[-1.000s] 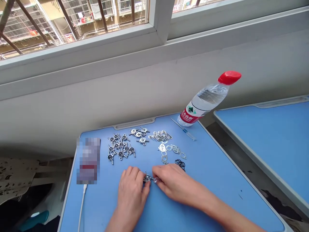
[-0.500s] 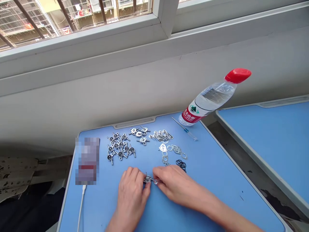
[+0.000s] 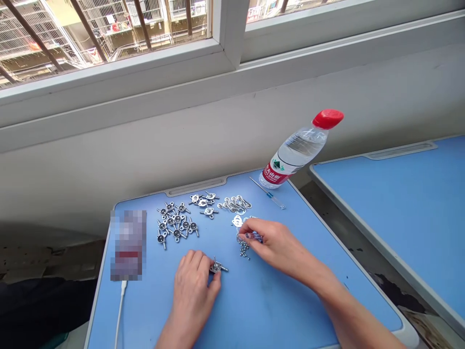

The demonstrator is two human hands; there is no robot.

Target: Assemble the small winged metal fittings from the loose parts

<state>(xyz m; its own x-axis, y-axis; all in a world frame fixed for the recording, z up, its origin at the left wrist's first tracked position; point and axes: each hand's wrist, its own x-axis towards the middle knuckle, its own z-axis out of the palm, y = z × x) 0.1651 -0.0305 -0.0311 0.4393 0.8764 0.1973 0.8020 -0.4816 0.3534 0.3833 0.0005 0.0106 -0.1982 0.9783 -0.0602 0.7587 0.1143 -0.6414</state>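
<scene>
My left hand (image 3: 196,283) is closed on a small metal flanged fitting (image 3: 217,267) at the table's near middle, pinched between thumb and fingers. A short stub points right from the fitting and a thin pin stands up from it. My right hand (image 3: 267,237) is closed around a clear-handled screwdriver (image 3: 255,236), mostly hidden by the fingers. Its fingertips are over the flat metal plates (image 3: 237,221), just above a small pile of screws (image 3: 244,249). The black rubber rings are hidden behind this hand.
Several fittings with round black centres (image 3: 177,219) lie at left; more metal fittings (image 3: 209,212) and lever-like pieces (image 3: 234,203) lie farther back. Another screwdriver (image 3: 271,195) rests near a water bottle (image 3: 290,157). A phone (image 3: 129,245) with a white cable (image 3: 119,310) occupies the left edge.
My right hand has moved away from the fitting, up and right to the screws and plates, carrying the screwdriver. The left hand still grips the fitting. The camera view has shifted slightly.
</scene>
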